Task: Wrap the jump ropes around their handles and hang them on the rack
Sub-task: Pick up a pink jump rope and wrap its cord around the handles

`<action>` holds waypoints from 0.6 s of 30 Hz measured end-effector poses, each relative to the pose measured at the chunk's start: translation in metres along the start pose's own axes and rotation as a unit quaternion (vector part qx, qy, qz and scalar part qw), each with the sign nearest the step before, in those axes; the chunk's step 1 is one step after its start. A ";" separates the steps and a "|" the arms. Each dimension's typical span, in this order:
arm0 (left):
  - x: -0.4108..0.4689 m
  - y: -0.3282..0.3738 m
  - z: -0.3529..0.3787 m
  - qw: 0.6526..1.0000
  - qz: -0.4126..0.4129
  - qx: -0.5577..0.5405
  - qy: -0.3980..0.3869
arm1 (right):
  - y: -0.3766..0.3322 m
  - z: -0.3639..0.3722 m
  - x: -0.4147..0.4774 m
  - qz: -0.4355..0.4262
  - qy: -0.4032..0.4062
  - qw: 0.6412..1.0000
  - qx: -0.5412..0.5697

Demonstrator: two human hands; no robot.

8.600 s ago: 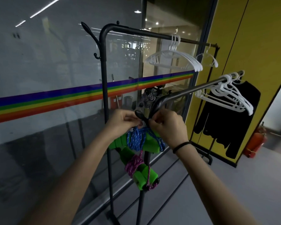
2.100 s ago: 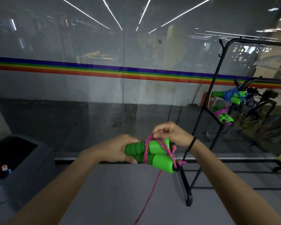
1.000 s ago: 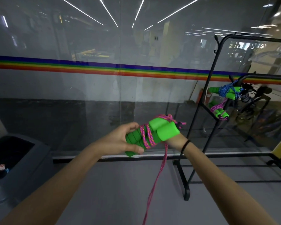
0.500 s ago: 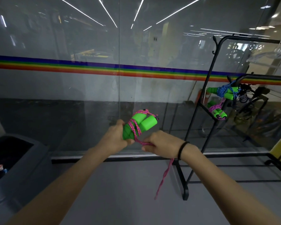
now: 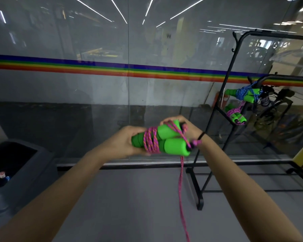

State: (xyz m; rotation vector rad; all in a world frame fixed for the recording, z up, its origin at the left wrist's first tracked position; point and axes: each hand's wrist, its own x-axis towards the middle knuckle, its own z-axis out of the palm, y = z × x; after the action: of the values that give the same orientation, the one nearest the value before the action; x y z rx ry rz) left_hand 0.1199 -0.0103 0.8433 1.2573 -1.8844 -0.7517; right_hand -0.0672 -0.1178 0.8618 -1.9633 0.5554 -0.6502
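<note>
While so much of the pink rope point(image 5: 180, 180) hangs unwound, slack looks like the main hazard.

Head view (the only one).

**Risks, as I judge them:**
- The loose tail drops from the bundle past the bottom of frame, above the floor point(image 5: 129, 206). Its end is out of sight. A foot on it, or a snag on the rack point(image 5: 194, 189) foot near its line, could jerk the coils loose.
- The coils sit bunched around the middle of the green handles point(image 5: 175, 147). If tension eases on the next turn, they may slide toward the free ends and spill off.
- The two handles are only pressed side by side, so a weak clasp could let them scissor apart.

**Grips:**
- Left grip point(image 5: 128, 142) is clenched round the left ends of the handles.
- Right grip point(image 5: 187, 130) is curled behind the far ends. Its fingertips pinch a strand that crosses slantwise over the upper handle.

**Where:** the bundle is held in mid-air before the glass wall, left of the rack and well apart from its hooks.

**Look:**
- Two stubby bright-green foam handles lie parallel, with dark caps where the rope leaves them.
- Several tight turns of pink, orange-flecked cord bind them together.

**On the rack:** a blue-roped bundle point(image 5: 243, 93) hangs with a pink-roped bundle point(image 5: 235, 116) below it.
</note>
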 end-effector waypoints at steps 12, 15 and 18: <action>0.015 -0.019 0.009 0.956 -0.143 0.122 0.226 | 0.015 0.031 -0.016 0.030 -0.043 0.934 -0.352; 0.015 -0.032 0.009 0.952 -0.156 0.196 0.177 | 0.003 0.027 -0.021 0.018 -0.095 0.893 -0.440; 0.009 -0.044 0.006 0.952 -0.159 0.244 0.094 | -0.008 0.018 -0.023 0.007 -0.115 0.881 -0.458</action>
State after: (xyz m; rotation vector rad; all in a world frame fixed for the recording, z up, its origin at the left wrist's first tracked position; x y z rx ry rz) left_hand 0.1349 -0.0337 0.8070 1.9020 -1.7871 -0.3038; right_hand -0.0719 -0.0887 0.8572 -2.8626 0.8151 -0.1035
